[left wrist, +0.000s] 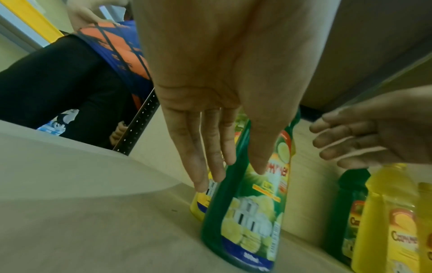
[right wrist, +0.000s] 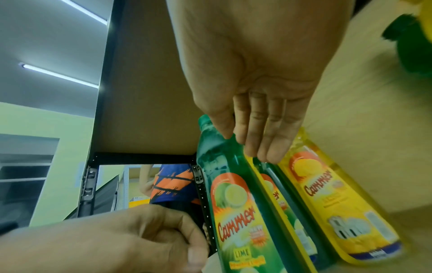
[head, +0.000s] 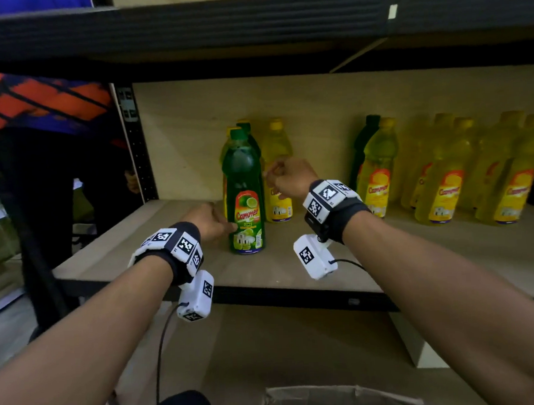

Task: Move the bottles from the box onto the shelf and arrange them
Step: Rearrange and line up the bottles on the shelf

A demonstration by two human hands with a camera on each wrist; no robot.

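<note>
A green lime bottle [head: 244, 200] [left wrist: 247, 212] [right wrist: 233, 203] stands upright on the wooden shelf [head: 137, 240], in front of another green bottle and a yellow bottle [head: 278, 170] [right wrist: 327, 194]. My left hand [head: 217, 222] [left wrist: 224, 166] is at its lower left side, fingers straight beside it and thumb touching the label. My right hand [head: 284, 175] [right wrist: 257, 147] hovers by the bottle's upper right with relaxed fingers and holds nothing. Part of the open cardboard box [head: 341, 399] shows at the bottom edge; its inside is hidden.
Several yellow bottles [head: 444, 177] and a dark green one [head: 364, 144] stand in a row at the right of the shelf. The upper shelf board [head: 250, 20] hangs low overhead. A black upright post [head: 136, 147] bounds the left end, and a person [head: 37, 103] stands beyond it.
</note>
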